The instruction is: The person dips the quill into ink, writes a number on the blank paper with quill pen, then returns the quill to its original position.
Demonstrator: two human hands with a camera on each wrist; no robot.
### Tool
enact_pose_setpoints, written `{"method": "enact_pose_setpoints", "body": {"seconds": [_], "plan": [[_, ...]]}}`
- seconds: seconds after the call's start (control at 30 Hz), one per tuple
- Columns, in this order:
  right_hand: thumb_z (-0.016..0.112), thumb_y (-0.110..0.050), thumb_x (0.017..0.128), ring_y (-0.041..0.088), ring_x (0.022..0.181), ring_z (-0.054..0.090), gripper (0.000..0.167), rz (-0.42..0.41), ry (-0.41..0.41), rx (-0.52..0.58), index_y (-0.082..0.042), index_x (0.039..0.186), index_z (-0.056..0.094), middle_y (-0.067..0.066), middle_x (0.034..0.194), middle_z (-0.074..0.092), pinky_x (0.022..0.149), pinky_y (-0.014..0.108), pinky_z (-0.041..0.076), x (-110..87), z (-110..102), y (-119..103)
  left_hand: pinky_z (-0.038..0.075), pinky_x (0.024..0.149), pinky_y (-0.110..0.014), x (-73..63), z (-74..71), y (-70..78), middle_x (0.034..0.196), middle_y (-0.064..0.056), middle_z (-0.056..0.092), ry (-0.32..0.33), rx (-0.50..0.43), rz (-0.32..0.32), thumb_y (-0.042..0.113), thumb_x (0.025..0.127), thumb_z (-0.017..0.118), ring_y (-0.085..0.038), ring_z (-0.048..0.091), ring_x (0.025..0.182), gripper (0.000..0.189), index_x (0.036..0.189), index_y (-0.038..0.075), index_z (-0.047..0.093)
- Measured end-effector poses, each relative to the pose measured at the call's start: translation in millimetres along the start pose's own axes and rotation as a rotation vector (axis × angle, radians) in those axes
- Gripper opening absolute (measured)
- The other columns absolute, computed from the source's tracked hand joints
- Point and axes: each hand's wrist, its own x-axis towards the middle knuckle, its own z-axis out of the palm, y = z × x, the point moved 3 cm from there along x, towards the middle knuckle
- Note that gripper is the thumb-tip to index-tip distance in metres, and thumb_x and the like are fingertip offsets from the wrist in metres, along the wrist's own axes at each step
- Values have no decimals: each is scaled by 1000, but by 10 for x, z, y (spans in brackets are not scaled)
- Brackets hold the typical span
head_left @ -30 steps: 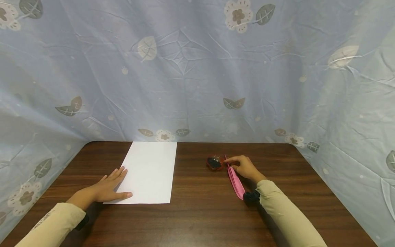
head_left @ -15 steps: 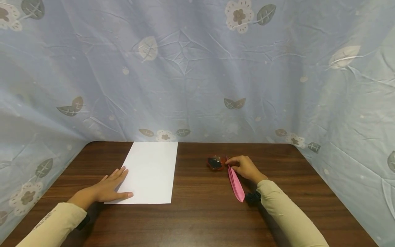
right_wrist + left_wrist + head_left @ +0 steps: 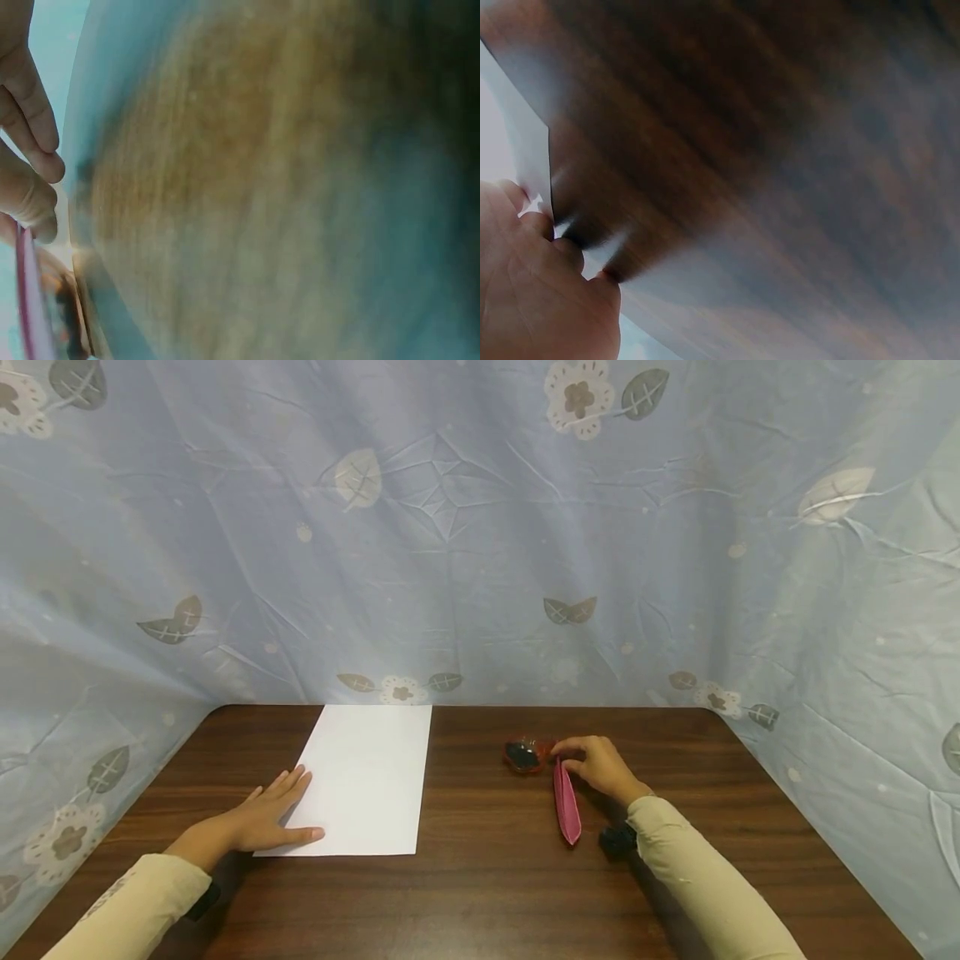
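Note:
A white sheet of paper (image 3: 367,777) lies on the dark wooden table, reaching its far edge. My left hand (image 3: 262,818) rests flat at the paper's left edge, fingers spread, thumb over its lower left part. Right of centre, my right hand (image 3: 596,768) pinches the upper end of a slim pink pouch (image 3: 567,806), which points down toward me. In the right wrist view the pink edge of the pouch (image 3: 28,300) meets the fingertips. Just left of those fingers lies a small red-rimmed thing with a dark lens, like sunglasses (image 3: 525,755), partly hidden.
The wooden table (image 3: 465,902) spans the foreground. A pale blue curtain (image 3: 480,568) with leaf and flower prints hangs behind it and along both sides. Dark wrist devices sit at both wrists; the right one (image 3: 617,842) is near the pouch's lower end.
The lower end of the pink pouch has swung left, away from the right wrist, and its narrow edge now faces up. The right hand has shifted very slightly; the left hand stays on the paper.

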Motion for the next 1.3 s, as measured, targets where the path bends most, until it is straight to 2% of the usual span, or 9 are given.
{"method": "enact_pose_setpoints", "body": {"seconds": [0.1, 0.3, 0.43, 0.6, 0.7, 0.8, 0.97, 1.1, 1.3], "plan": [[75, -4, 80, 29, 105, 65, 24, 27, 39, 32, -12, 102, 75, 9, 107, 72, 90, 47, 51, -5, -37, 11, 2, 104, -74, 6, 0, -3, 154, -33, 7, 1, 6, -2, 53, 83, 66, -55, 3, 139, 102, 149, -8, 17], [74, -4, 82, 26, 99, 68, 21, 75, 124, 109, -11, 102, 75, 11, 106, 72, 83, 42, 55, 2, -90, 21, 1, 104, -74, -2, -22, 31, 154, -33, 7, -2, -4, -2, 52, 83, 67, -54, 2, 139, 102, 148, -9, 17], [70, 0, 84, 28, 94, 69, 22, 111, 170, 178, -6, 106, 73, 15, 105, 72, 77, 40, 57, -7, -101, 9, 1, 104, -74, -7, -27, 36, 154, -33, 7, -6, 2, -3, 53, 82, 67, -55, 2, 139, 102, 148, -9, 17], [65, 0, 88, 27, 96, 69, 24, 169, 217, 255, -6, 111, 71, 15, 107, 71, 78, 40, 57, -9, -106, -23, 3, 103, -74, -3, -21, 13, 154, -33, 9, 3, 10, 7, 52, 83, 66, -55, 4, 139, 101, 148, -9, 18], [65, 0, 89, 27, 98, 69, 24, 158, 241, 265, -6, 111, 71, 15, 109, 70, 79, 40, 56, -3, -116, -56, 4, 103, -75, -1, -13, 5, 154, -33, 10, 9, 19, 10, 52, 83, 66, -55, 6, 139, 101, 148, -9, 19], [66, -3, 89, 28, 97, 69, 22, 105, 275, 241, -3, 110, 70, 15, 108, 71, 78, 42, 56, 6, -128, -95, 5, 103, -75, -1, -9, 6, 154, -32, 11, 10, 21, 12, 52, 83, 66, -55, 7, 139, 101, 148, -9, 19], [70, -8, 87, 24, 88, 71, 17, 53, 352, 260, -4, 103, 72, 12, 98, 73, 73, 29, 57, 17, -141, -117, 5, 103, -75, -1, -10, 10, 154, -33, 10, 10, 22, 14, 53, 82, 66, -55, 6, 139, 101, 148, -9, 19], [71, -11, 87, 17, 82, 71, 14, 121, 404, 307, -3, 99, 73, 13, 93, 73, 70, 15, 52, 31, -152, -104, 5, 103, -75, -4, -9, 21, 154, -33, 11, 15, 28, 13, 53, 82, 66, -55, 7, 139, 101, 147, -10, 20], [69, -11, 89, 14, 87, 69, 18, 230, 382, 433, 1, 102, 71, 17, 95, 73, 73, 9, 48, 19, -184, -132, 5, 103, -74, -6, -11, 11, 154, -32, 11, 11, 30, 11, 53, 83, 65, -55, 7, 139, 101, 148, -9, 19]]}}
